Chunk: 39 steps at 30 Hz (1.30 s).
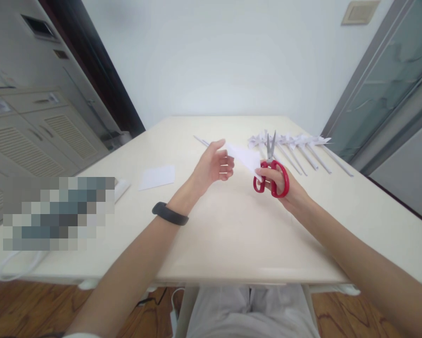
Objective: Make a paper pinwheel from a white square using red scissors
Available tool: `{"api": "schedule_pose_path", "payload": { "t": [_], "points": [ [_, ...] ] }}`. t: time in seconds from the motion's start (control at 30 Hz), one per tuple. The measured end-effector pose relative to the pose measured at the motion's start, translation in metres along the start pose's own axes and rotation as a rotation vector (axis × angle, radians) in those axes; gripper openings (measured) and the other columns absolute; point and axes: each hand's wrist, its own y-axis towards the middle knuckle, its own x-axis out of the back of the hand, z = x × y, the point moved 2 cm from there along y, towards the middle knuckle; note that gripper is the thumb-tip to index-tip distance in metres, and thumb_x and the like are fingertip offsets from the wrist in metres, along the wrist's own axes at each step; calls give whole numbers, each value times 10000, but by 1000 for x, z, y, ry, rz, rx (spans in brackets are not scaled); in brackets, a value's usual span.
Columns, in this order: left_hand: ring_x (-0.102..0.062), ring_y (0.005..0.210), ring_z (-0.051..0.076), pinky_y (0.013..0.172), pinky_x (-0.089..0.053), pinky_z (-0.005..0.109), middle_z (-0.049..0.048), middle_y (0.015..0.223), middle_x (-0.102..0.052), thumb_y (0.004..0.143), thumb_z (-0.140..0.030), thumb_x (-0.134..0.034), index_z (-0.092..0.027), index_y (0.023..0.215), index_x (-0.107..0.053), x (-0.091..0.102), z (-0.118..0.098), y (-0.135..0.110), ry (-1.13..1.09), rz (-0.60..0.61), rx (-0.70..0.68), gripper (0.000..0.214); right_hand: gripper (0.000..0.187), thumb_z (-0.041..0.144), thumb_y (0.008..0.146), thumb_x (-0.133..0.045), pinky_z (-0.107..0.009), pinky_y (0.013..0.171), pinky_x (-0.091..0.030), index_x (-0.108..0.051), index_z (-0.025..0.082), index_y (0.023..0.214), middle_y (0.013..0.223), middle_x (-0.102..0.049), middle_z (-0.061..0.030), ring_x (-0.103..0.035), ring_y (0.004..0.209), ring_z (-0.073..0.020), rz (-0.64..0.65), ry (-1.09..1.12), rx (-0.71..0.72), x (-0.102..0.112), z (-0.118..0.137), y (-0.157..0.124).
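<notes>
My left hand (213, 164) pinches one end of a folded white paper piece (244, 156) above the cream table (232, 225). A black band sits on that wrist. My right hand (284, 188) grips red-handled scissors (271, 176), its fingers through the loops, the blades pointing up and away and slightly apart. The paper's right end reaches the scissors' handles and my right fingers. Both hands hover over the middle of the table.
A row of several white paper pinwheels on rolled paper sticks (302, 148) lies at the far right. A flat white sheet (157, 177) rests left of centre. A thin paper stick (201, 140) lies behind my left hand. Cabinets stand left, a glass door right.
</notes>
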Motion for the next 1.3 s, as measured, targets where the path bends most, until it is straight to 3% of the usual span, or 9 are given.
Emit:
{"api": "schedule_pose_path", "payload": {
  "t": [0.1,0.23,0.47,0.73,0.87,1.03,1.17,1.3],
  "points": [
    [-461,479,87,426,-313,199,3,605,-480,757,-566,-510,-159,677,-537,-2,4,1,99,90,40,416,119,212,725,-649,-231,570,-392,-542,174,687,650,-479,26,-458,609,-91,-84,145,32,5,2,3],
    [-519,535,103,470,-349,202,1,640,-513,770,-531,-547,-164,729,-519,-10,15,0,298,165,47,371,142,209,725,-635,-231,589,-397,-518,168,656,635,-472,27,-457,616,-94,-102,198,46,5,1,3],
    [-531,555,106,512,-384,227,-6,648,-518,845,-558,-413,-167,773,-502,-22,24,-2,447,253,11,407,106,239,741,-613,-237,552,-378,-522,186,744,683,-493,30,-453,567,-86,1,72,102,-7,-6,-2],
    [-533,558,119,492,-375,232,10,638,-527,832,-513,-467,-153,713,-532,-24,29,-2,531,326,-45,385,149,269,762,-593,-243,505,-370,-485,217,850,698,-492,45,-468,542,-92,-124,-102,193,-12,-2,-7],
    [-526,553,108,525,-389,230,13,611,-534,838,-376,-490,-142,667,-546,-21,28,0,503,238,-4,295,139,267,769,-594,-240,488,-357,-466,211,775,652,-480,41,-486,557,-107,-128,-139,196,-11,1,-8],
    [-492,501,96,537,-393,233,14,536,-538,812,-337,-512,-143,575,-540,-17,22,2,437,140,-13,308,95,270,787,-570,-259,575,-412,-499,209,802,658,-530,24,-511,618,-120,-61,-32,159,-11,3,-9],
    [-461,476,86,527,-393,226,-8,504,-501,798,-329,-521,-153,548,-526,-11,17,3,374,32,-108,306,157,275,781,-567,-280,615,-430,-531,210,920,692,-572,11,-545,660,-141,-1,52,65,-12,1,-8],
    [-511,538,102,530,-397,215,18,553,-561,801,-316,-506,-148,571,-540,-6,12,3,380,-98,-243,287,161,312,780,-570,-303,614,-431,-549,199,893,668,-586,2,-552,614,-150,131,-65,-92,-17,-4,-9]
  ]
}}
